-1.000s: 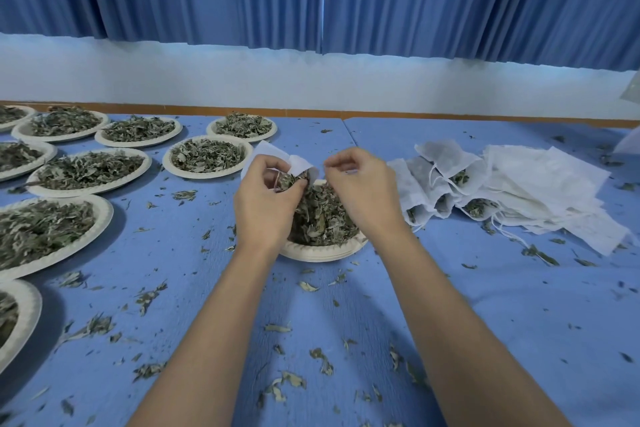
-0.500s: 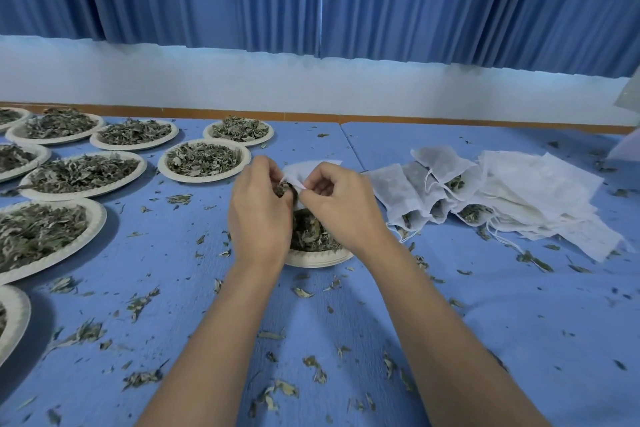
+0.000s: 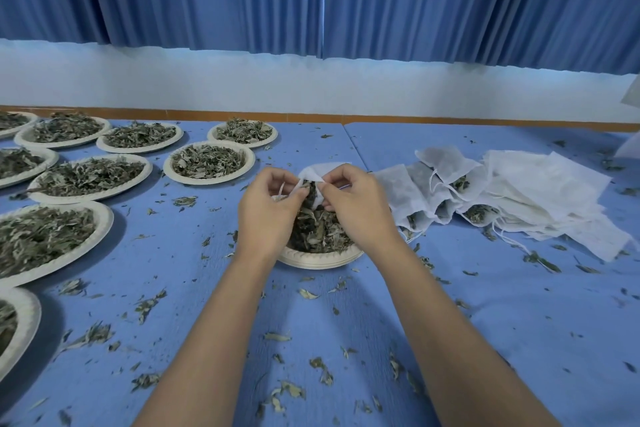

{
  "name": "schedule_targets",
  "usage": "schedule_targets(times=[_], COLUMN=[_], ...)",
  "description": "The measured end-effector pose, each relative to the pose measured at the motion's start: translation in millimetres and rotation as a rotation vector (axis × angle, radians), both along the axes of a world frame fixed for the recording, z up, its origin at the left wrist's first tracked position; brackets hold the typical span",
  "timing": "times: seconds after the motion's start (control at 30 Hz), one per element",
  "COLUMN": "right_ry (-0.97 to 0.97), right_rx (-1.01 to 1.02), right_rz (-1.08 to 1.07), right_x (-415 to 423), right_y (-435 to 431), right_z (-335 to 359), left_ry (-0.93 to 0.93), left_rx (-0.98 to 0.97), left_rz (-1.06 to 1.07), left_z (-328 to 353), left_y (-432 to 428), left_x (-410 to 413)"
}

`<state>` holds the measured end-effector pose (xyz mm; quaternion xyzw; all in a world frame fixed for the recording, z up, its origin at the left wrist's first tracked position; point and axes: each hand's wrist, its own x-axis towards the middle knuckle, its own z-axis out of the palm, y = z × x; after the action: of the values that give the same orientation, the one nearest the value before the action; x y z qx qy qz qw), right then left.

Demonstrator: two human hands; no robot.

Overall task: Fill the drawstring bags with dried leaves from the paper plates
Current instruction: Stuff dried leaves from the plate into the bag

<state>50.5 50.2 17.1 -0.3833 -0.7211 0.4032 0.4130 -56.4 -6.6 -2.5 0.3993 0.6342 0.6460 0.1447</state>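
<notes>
White non-woven drawstring bag (image 3: 320, 173), held over the nearest paper plate (image 3: 318, 258) at the middle of the blue table (image 3: 519, 315). The left hand (image 3: 266, 215) pinches the left edge of the bag's mouth, with a loop of string showing beside its fingers. The right hand (image 3: 360, 208) pinches the opposite edge with curled fingers, so both hands grasp the bag and neither is free. The dried leaves (image 3: 320, 230) heaped on the plate rise to the mouth; how much is already inside cannot be told. A heap of bags (image 3: 519, 191) lies to the right, some showing leaves and others flat. Further plates (image 3: 209, 163) of leaves stand to the left. The step in hand is judged to be loading this bag. To do it well, the mouth should be spread wide and low over the plate and the leaves pressed in by small lots, with the string outside the opening — spillage then falls on the plate, not the table.
</notes>
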Motion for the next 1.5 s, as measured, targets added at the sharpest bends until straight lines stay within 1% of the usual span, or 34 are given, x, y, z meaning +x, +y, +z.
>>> schedule_targets(times=[0.13,0.3,0.4,0.47,0.53,0.67,0.8,0.93,1.0,1.13,1.3,1.4,1.5], right_ry=[0.034,0.044,0.022,-0.017,-0.014,0.075,0.074,0.115,0.090,0.036,-0.102,-0.124,-0.112], right_rx=[-0.070,-0.108,-0.048,0.057,0.092,-0.021,-0.062,-0.114,-0.109,-0.059,0.157,0.182,0.169], right_rz=[0.075,0.172,0.152,0.080,0.025,-0.006,-0.001,0.029,0.058,0.104,0.115,0.186,0.224], right_x=[-0.9,-2.2,-2.2,-1.1,-0.4,-1.1,-1.9,-2.9,-2.7,-3.0,-5.4,-9.9,-11.6], right_y=[-1.2,-0.4,-0.6,0.7,3.9,6.8,8.6,9.3,8.0,5.3,-2.3,-7.7,-11.5], right_z=[2.0,-0.9,-3.1,-4.3,-6.0,-7.2,-7.7,-7.5,-6.7,-6.1,-6.2,-7.5,-7.5], left_ry=[0.056,0.110,0.146,0.140,0.064,-0.011,-0.047,-0.081,-0.079,-0.017,0.024,0.092,0.226], left_rx=[-0.031,0.000,0.012,0.021,0.029,-0.009,-0.049,0.019,0.022,0.011,-0.020,-0.084,-0.166], left_rz=[0.088,0.216,0.251,0.211,0.107,-0.069,-0.228,-0.278,-0.247,-0.057,0.182,0.284,0.354], left_z=[-1.8,0.6,0.4,0.2,0.7,2.4,4.1,2.7,2.6,3.4,3.6,1.3,-2.1], left_y=[0.4,1.1,0.8,1.1,0.2,-4.5,-9.7,-12.1,-11.8,-9.4,-4.1,-1.7,-3.1], left_x=[1.6,2.5,2.6,0.9,-1.8,-6.9,-9.0,-8.8,-9.0,-8.7,-6.8,-8.1,-8.6])
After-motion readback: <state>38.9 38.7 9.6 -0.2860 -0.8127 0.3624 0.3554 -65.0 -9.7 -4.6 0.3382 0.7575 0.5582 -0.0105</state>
